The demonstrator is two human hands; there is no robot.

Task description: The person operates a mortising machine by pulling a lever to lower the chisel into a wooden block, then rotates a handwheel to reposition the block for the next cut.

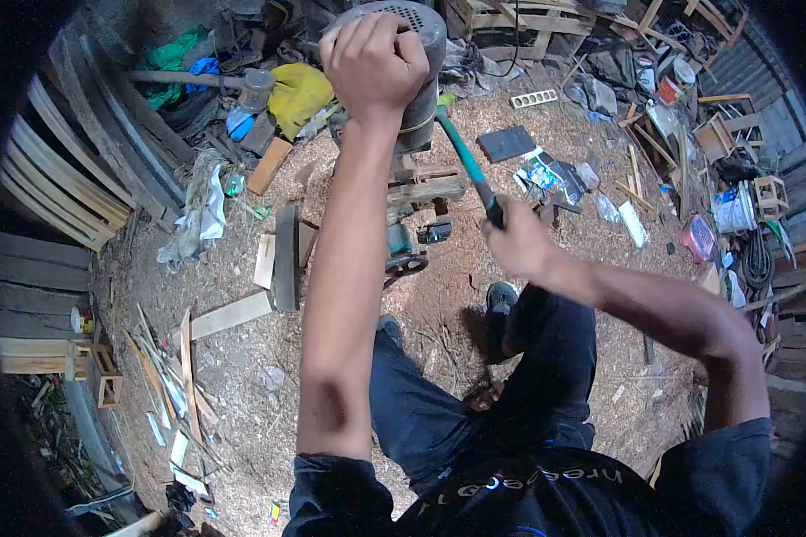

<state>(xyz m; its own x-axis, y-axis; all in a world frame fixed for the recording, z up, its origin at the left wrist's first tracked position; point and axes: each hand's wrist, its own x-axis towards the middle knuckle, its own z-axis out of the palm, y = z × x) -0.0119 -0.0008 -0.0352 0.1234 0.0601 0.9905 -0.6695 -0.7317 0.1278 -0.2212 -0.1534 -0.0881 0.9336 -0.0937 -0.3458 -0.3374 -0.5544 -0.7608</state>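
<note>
My left hand (pixel 374 61) is closed in a fist over the side of a grey metal cylinder (pixel 430 40) with a perforated round end, which looks like a motor housing. Whatever the fist holds, if anything, is hidden beneath it. My right hand (pixel 518 237) is wrapped round the black grip of a green-handled hammer (pixel 462 152). Its shaft slants up and left, and its far end lies beside the cylinder; the head is not clear. Below the cylinder stand a wooden block (pixel 425 191) and a small teal machine part (pixel 400 238) with a dark wheel (pixel 407 265).
Wood chips cover the ground (pixel 260 376). Curved planks (pixel 72 170) lean at the left. Thin wood strips (pixel 186 367) lie at lower left. A yellow cloth (pixel 297 97) lies behind, a dark flat slab (pixel 506 143) at right. My shoes (pixel 501 297) are below the machine part.
</note>
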